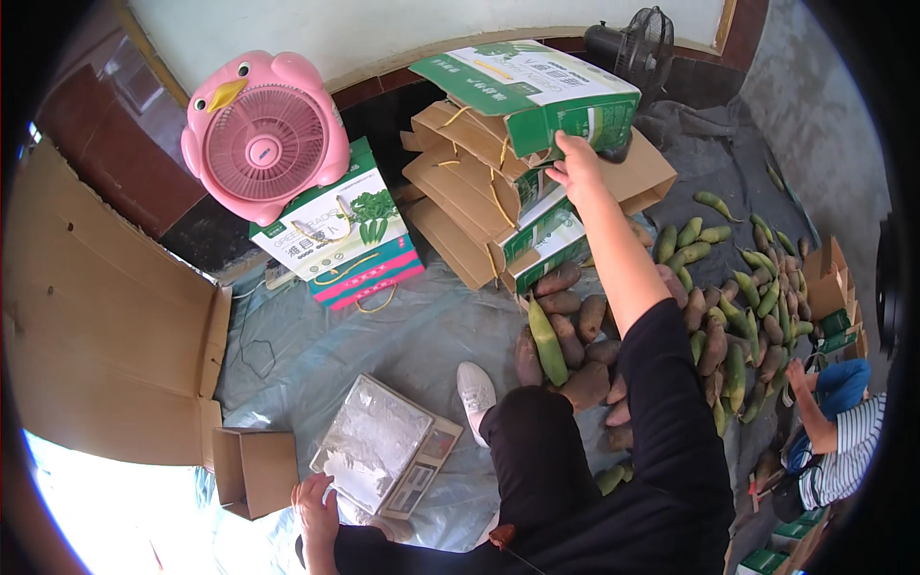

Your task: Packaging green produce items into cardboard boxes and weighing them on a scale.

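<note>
My right hand reaches far forward with the arm stretched out, its fingers closed on the near edge of a green and white carton. That carton lies on top of several opened, flattened-looking cartons with yellow cord handles. Down at the left, my left hand holds nothing, its fingers loosely apart beside a platform scale. The scale has a worn silvery plate and a display panel along one side. A small open brown cardboard box stands to the left of that hand.
A pink bird-shaped fan rests on closed cartons. Red-brown and green radishes are heaped on the sheeted floor at right. A black fan stands behind. Another person in a striped shirt crouches at far right, near more boxes.
</note>
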Available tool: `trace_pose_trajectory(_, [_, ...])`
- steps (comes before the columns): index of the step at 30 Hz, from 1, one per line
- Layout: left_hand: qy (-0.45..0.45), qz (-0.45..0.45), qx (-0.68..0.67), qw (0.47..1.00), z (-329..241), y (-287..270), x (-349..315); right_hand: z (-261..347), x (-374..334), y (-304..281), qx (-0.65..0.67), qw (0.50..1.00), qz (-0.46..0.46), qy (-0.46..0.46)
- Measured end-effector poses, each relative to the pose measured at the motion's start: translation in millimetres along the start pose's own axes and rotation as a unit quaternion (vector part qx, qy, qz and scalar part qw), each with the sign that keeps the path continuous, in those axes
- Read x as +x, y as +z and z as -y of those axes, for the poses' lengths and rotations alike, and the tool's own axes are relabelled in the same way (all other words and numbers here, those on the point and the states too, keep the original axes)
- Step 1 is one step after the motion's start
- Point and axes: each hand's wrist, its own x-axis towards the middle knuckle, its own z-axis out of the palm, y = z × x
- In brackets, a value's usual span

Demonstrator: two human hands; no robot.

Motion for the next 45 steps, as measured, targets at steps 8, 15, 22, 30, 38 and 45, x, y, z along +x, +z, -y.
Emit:
trace_pose_trajectory(8, [-0.017,-0.002,-0.032,0.999,-10,-17,-14,47,-104,-56,0.179,0.980,0.090,0.018])
trace_pose_trajectory(15, [0.034,-0.067,-0.035,0.997,-49,-36,3,49,-212,-109,0.102,0.963,0.237,0.073])
trace_pose_trajectory(22, [0.103,-0.161,0.067,0.979,-88,-60,8,45,-296,-97,0.135,0.929,0.322,0.124])
trace_pose_trajectory(30, [0.100,-0.157,0.062,0.981,-46,-35,-24,15,-329,-56,-0.019,0.843,0.489,0.222])
trace_pose_trajectory(38, [0.032,-0.061,0.062,0.996,-32,-26,-53,-12,-322,-17,-0.138,0.801,0.540,0.218])
trace_pose_trajectory(45, [-0.070,0.000,-0.001,0.998,9,0,-51,-59,-256,-62,-0.190,0.903,0.367,0.119])
